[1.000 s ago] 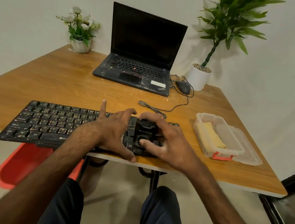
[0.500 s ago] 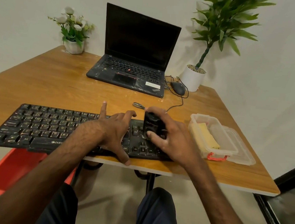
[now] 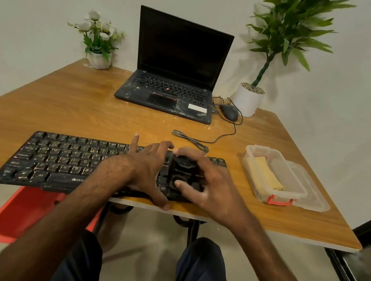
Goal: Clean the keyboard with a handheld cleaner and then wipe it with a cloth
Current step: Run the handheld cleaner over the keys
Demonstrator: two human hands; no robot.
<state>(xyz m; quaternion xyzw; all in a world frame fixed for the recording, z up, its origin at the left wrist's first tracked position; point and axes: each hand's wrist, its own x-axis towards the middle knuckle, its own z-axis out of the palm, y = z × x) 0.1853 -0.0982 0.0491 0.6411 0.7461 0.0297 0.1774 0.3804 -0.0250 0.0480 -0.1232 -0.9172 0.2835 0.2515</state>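
Observation:
A black keyboard lies along the near edge of the wooden table. My right hand grips a small black handheld cleaner that lies on the keyboard's right part, thumb on its near end. My left hand rests spread on the keys just left of the cleaner, its thumb at the keyboard's front edge. A yellow cloth lies in a clear plastic box to the right.
An open black laptop stands at the back with a mouse and a loose cable beside it. A flower pot and a tall potted plant stand at the back. A red stool is under the table's left.
The cleaner was drawn up toward the keyboard's far edge half a second ago and is now back lying flat over the right keys. My left hand stayed on the keys.

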